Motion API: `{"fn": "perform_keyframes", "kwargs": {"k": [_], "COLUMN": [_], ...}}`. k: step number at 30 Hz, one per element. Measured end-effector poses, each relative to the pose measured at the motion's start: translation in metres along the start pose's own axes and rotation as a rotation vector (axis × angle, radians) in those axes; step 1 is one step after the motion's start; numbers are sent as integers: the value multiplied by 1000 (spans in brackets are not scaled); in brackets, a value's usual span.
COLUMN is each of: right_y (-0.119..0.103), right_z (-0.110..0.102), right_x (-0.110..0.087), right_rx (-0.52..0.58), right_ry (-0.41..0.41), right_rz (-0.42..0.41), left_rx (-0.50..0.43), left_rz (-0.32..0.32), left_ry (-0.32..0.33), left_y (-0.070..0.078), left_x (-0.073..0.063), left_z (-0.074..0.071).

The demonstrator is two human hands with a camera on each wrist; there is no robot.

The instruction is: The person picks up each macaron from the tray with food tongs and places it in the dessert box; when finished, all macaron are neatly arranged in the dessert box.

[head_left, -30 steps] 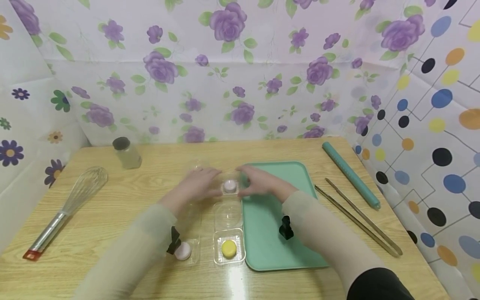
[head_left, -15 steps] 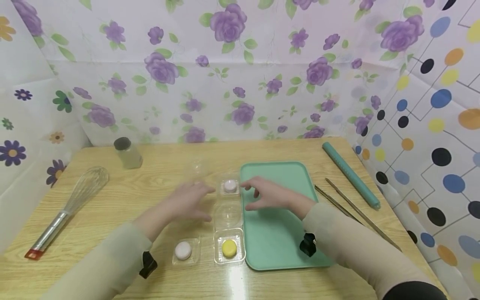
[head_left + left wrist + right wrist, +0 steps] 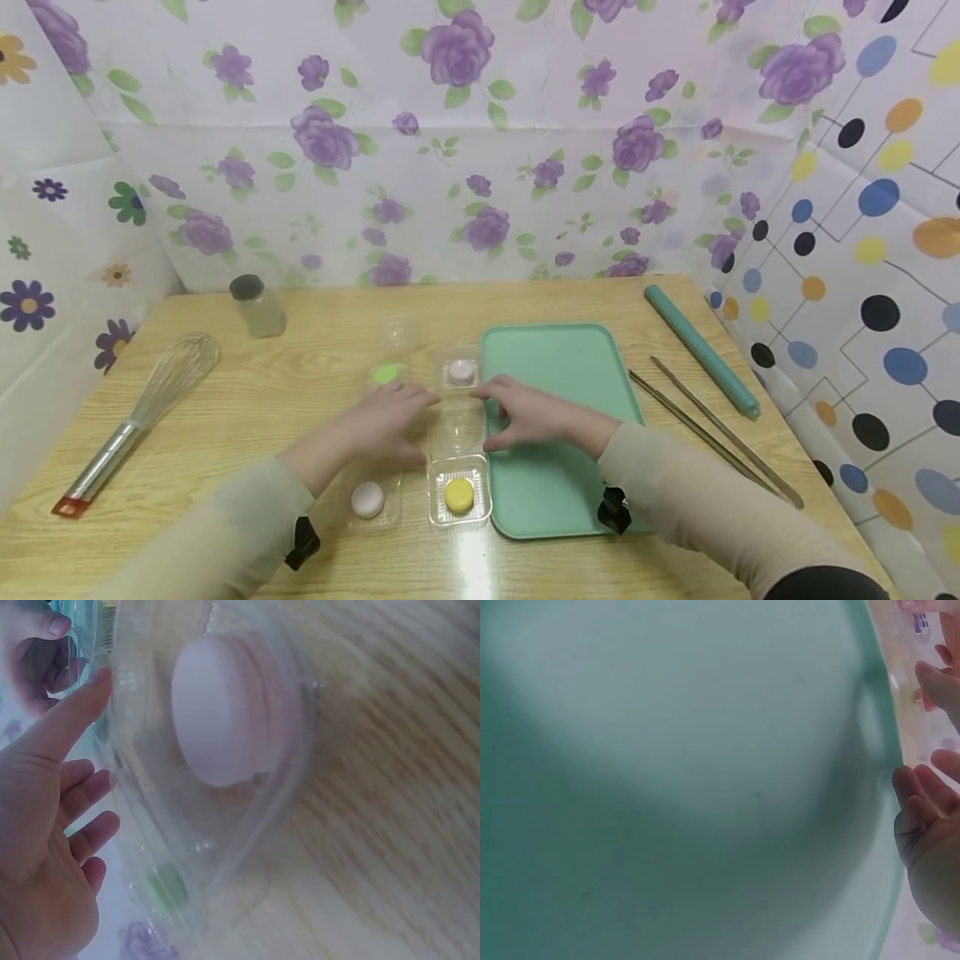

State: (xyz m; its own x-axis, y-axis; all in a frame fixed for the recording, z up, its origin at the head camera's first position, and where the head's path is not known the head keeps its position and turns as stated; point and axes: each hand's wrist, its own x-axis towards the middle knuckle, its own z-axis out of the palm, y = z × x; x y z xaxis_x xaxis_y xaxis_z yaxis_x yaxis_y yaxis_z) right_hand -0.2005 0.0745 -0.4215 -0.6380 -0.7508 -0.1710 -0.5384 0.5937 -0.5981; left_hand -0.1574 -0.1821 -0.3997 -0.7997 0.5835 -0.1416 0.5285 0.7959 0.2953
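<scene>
Both hands hover over the open clear plastic macaron boxes between them. My left hand (image 3: 375, 425), fingers spread and relaxed, is above the left column of boxes. My right hand (image 3: 528, 412) is over the left edge of the green tray (image 3: 577, 475), its fingers loosely bent toward the clear lid (image 3: 456, 427); whether the fingertips touch that lid cannot be told. A yellow macaron (image 3: 459, 496) sits in the near box. A pale macaron (image 3: 461, 372) lies in the box behind the lid. A pinkish macaron (image 3: 214, 712) is near my left wrist, with a green macaron (image 3: 386, 373) farther back.
A whisk (image 3: 153, 417) lies at the left, with a dark-capped jar (image 3: 258, 308) behind it. Metal tongs (image 3: 712, 433) and a teal rolling pin (image 3: 701, 350) lie right of the tray. Patterned cloth hangs around the table.
Both hands have drawn back from the far pale macaron's box toward me, and lately moved slightly closer together. The green macaron, covered before by my left hand, now shows.
</scene>
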Motion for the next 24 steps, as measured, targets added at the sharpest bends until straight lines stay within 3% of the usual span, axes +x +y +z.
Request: {"fn": "perform_keyframes", "kwargs": {"k": [8,17,24], "right_y": [1,-4,-10], "right_z": [5,-3,-5], "right_x": [1,-2,-4], "right_rx": [4,33,21], "right_ry": [25,116,168], "right_rz": [-28,-59,-84], "left_rx": [-1,-46,-62], "left_rz": [-13,-10,-18], "left_ry": [21,140,197], "left_y": [2,3,7], "left_x": [3,3,3], "left_z": [1,-12,-10]}}
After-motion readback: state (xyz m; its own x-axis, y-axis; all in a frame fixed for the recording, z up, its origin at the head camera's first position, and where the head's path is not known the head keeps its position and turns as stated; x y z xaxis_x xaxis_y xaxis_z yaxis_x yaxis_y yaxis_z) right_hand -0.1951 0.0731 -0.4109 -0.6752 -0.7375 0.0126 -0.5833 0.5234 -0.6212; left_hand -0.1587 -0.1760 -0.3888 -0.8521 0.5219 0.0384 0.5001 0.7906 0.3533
